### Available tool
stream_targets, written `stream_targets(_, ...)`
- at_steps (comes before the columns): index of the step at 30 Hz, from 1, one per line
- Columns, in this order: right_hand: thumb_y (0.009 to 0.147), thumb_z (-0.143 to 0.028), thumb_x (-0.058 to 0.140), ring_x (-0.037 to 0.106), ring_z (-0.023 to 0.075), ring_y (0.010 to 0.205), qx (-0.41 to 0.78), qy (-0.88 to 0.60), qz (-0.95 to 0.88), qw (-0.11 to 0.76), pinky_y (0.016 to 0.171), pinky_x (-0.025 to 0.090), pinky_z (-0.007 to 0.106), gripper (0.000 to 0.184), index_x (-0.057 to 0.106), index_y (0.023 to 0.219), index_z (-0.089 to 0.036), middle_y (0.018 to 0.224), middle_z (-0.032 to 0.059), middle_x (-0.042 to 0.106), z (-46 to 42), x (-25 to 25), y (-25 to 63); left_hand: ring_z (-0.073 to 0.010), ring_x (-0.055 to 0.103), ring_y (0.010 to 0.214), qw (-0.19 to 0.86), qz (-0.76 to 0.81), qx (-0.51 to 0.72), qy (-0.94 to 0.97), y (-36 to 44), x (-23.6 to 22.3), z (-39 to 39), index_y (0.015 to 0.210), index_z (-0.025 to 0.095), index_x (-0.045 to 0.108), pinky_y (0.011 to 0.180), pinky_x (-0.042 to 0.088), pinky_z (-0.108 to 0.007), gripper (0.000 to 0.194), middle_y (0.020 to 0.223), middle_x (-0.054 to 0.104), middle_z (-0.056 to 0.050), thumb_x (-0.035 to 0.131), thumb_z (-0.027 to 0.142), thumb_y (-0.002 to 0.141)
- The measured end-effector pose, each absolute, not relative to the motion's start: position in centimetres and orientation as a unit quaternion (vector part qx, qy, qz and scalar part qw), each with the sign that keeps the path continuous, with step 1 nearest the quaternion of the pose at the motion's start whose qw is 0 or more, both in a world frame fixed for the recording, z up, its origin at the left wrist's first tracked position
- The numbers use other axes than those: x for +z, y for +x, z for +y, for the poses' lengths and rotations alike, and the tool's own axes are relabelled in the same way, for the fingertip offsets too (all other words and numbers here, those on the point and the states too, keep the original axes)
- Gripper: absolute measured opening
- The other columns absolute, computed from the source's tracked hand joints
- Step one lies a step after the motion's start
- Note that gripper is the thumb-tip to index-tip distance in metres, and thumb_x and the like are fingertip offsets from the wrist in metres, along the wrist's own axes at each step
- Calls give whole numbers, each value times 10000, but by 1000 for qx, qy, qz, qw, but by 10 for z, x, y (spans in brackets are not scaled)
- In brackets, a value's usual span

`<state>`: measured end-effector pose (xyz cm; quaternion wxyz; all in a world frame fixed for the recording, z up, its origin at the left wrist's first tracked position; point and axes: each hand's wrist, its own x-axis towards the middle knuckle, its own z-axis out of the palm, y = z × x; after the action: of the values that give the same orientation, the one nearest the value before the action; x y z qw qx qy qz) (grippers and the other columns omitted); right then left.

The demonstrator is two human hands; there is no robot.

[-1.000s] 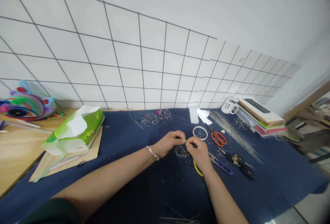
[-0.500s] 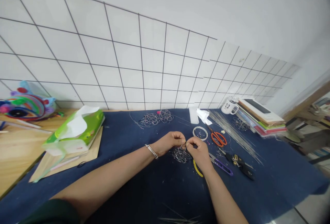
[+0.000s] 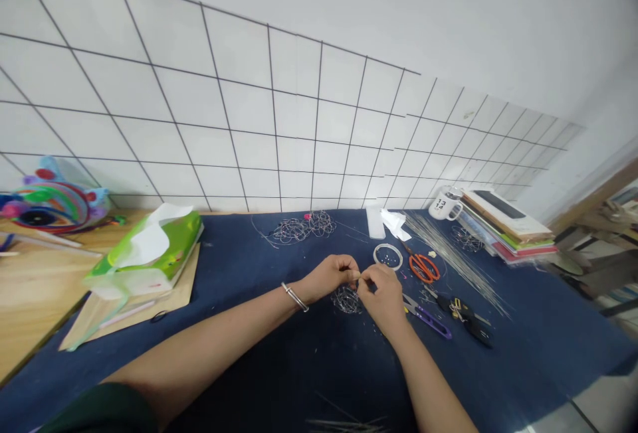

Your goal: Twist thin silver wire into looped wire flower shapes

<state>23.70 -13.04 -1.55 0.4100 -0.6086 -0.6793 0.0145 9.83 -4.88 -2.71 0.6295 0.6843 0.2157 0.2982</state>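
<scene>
My left hand [image 3: 329,278], with a silver bangle on the wrist, is closed in a pinch on a thin wire. Fingertips almost touching it, my right hand [image 3: 385,297] pinches the same wire from the other side. Just below the fingers lies a tangled bundle of thin silvery wire [image 3: 345,301], partly covered by my right hand. The exact spot where the fingers grip is too small to make out. Close to my right hand are purple-handled thread snips [image 3: 431,321] and a clear round dish [image 3: 387,257] holding small beads.
Orange-handled scissors [image 3: 423,267], black pliers [image 3: 471,320] and a sheaf of straight wires [image 3: 453,257] lie to the right. Another wire tangle [image 3: 304,227] sits at the back. A green tissue pack [image 3: 174,240] is left; a white mug [image 3: 445,206] stands beside stacked books [image 3: 508,227].
My right hand has turned and shifted slightly left, its fingers closer to my left fingertips. It now covers most of a yellow handle that showed beside it before.
</scene>
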Motion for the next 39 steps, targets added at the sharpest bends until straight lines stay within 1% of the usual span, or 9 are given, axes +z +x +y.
stream_targets(6,692,-135,501,453,107,563,209,-607,-583,498,556,357,224,99,546,612,-173,593,-26,520,-131,-14,240,-117,541,638,680,185,299,644,99,-26,-52,753,111,577,657,402,-235,150,650,610,-21,578,261,763)
stream_targets(10,703,-197,531,407,90,492,330,-576,-518,540,483,305,211,75,578,658,-161,566,-29,552,-131,-14,240,-119,546,636,739,166,314,572,101,-28,-54,763,100,580,673,397,-245,180,646,611,-29,627,272,733)
stream_targets(13,704,-229,556,397,83,470,389,-543,-488,561,468,287,207,89,587,668,-153,563,-21,573,-130,-14,239,-121,546,631,774,150,321,524,102,-30,-56,760,98,582,671,394,-246,211,642,609,-34,650,293,715)
stream_targets(16,694,-233,573,449,99,507,422,-523,-476,568,511,330,215,86,590,667,-153,556,-15,570,-129,-14,238,-118,542,621,794,144,313,501,102,-29,-58,759,104,580,654,387,-237,230,640,606,-33,654,316,709)
stream_targets(19,686,-236,580,470,111,537,428,-523,-475,564,534,346,223,86,588,666,-152,560,-15,554,-128,-15,239,-112,534,612,773,149,310,532,101,-27,-57,750,105,577,642,382,-229,238,636,603,-30,645,331,718)
stream_targets(24,701,-224,571,383,82,503,385,-542,-501,554,491,288,205,86,580,657,-150,559,-33,503,-127,-18,241,-114,544,630,706,153,287,629,95,-21,-48,765,101,585,660,400,-239,234,653,618,-31,618,332,741)
stream_targets(28,713,-238,566,346,73,485,360,-556,-520,539,468,261,200,104,572,650,-155,539,-50,442,-128,-18,244,-121,557,657,680,155,254,670,90,-17,-43,806,103,601,661,413,-240,227,689,631,-41,587,324,761)
stream_targets(35,741,-251,523,411,92,518,297,-584,-566,500,495,317,205,130,585,670,-161,579,-31,495,-129,-14,246,-119,557,642,623,188,250,717,88,-12,-43,788,111,624,619,418,-222,184,687,637,-39,572,283,750)
stream_targets(39,726,-194,495,475,117,608,235,-586,-610,479,573,368,221,119,586,655,-168,634,-12,534,-128,-11,245,-116,548,612,579,207,251,748,89,-12,-43,776,114,641,571,407,-208,174,669,634,-31,565,264,735)
